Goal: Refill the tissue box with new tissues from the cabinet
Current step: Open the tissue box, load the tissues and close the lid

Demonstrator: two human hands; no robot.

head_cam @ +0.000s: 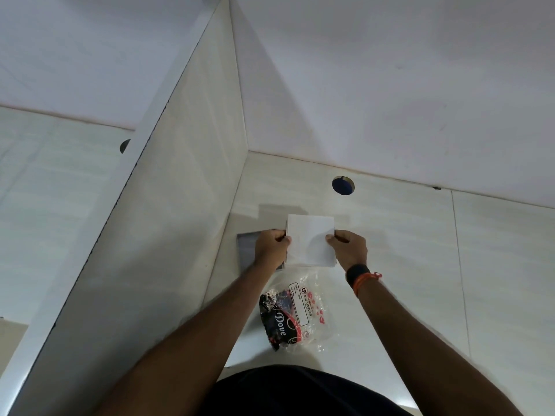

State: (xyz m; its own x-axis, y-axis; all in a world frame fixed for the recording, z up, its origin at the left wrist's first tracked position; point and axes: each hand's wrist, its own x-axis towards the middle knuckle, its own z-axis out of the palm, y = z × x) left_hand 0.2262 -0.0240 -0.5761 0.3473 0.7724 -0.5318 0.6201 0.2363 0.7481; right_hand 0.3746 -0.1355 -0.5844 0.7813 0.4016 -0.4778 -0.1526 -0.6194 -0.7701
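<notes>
A white square stack of tissues (310, 239) is held over the desk between both hands. My left hand (271, 247) grips its left edge and my right hand (350, 248) grips its right edge. Partly hidden under my left hand lies a grey square tissue box (247, 250) against the side partition. An empty, crumpled clear plastic tissue wrapper (292, 313) with black and red print lies on the desk just nearer to me, between my forearms.
A white partition panel (168, 211) rises on the left of the desk (420, 265). The back wall (390, 85) stands behind it. A round cable hole (343, 185) sits in the desk near the wall.
</notes>
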